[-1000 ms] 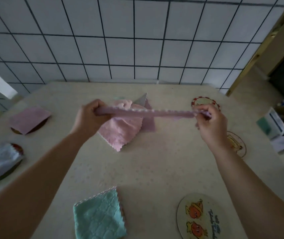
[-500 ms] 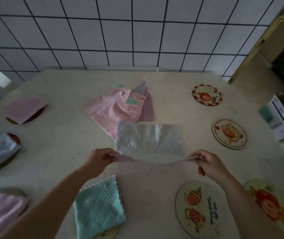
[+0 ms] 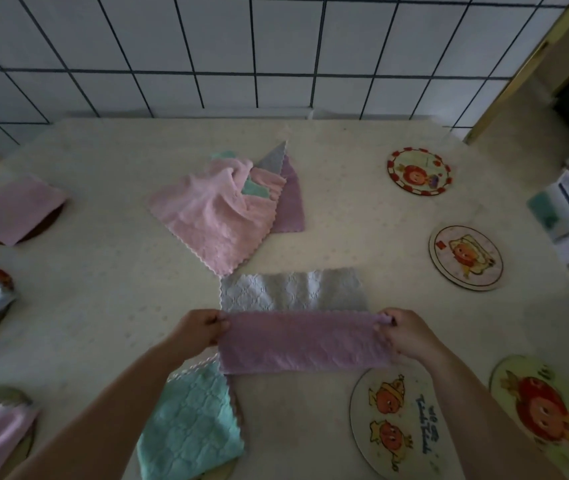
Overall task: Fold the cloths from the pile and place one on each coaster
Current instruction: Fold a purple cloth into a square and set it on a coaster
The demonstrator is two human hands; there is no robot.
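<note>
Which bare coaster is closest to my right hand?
The coaster with two orange figures, just below your right hand; the other three bare ones lie farther right.

My left hand [image 3: 200, 327] and right hand [image 3: 406, 336] each pinch a corner of the purple cloth [image 3: 305, 342], its near half doubled over the grey underside beyond my knuckles; cloth pile [image 3: 227, 206] further out, teal folded cloth [image 3: 189, 424] under my left wrist, cartoon coaster [image 3: 394, 424] beneath my right

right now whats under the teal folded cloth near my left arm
A coaster's rim peeks out below the teal cloth; its face is covered. The lilac cloth overlaps the top corner.
</note>
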